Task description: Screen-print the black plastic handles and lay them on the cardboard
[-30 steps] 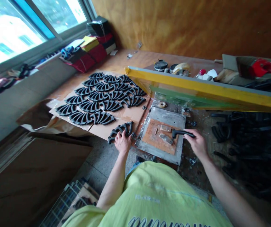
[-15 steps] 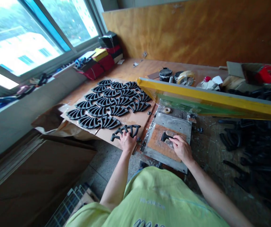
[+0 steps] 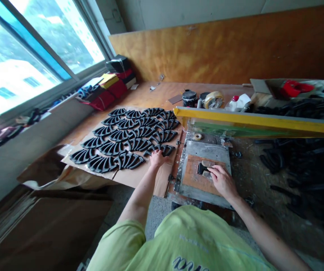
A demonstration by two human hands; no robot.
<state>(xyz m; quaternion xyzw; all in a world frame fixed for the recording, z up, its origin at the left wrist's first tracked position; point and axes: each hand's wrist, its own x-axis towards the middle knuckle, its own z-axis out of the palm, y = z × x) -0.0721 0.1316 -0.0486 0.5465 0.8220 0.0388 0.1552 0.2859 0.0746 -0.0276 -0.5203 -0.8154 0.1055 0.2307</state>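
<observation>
My left hand (image 3: 158,159) is closed on the near side of a small fan of black curved plastic pieces (image 3: 167,150), at the right front of the laid-out rows. Its fingertips are partly hidden among the pieces. Several more fans of black pieces (image 3: 107,146) lie in overlapping rows on a flat cardboard sheet (image 3: 139,177). My right hand (image 3: 223,181) pinches the stem of a black T-shaped plastic piece (image 3: 201,168). That piece rests at a light block (image 3: 207,164) on a brown board (image 3: 191,177), which lies on a grey metal plate (image 3: 190,147).
A yellow-edged screen frame (image 3: 252,119) slants up behind the plate. A tape roll (image 3: 197,136) lies under it. Black jars (image 3: 189,98) and a large tape roll (image 3: 214,100) stand farther back. Heaped black pieces (image 3: 308,169) fill the right side. Boxes (image 3: 102,99) line the window side.
My left hand has carried its fan of black pieces away from me, from the cardboard's front edge to the rows. My right hand stays at the T-shaped piece. The view has shifted.
</observation>
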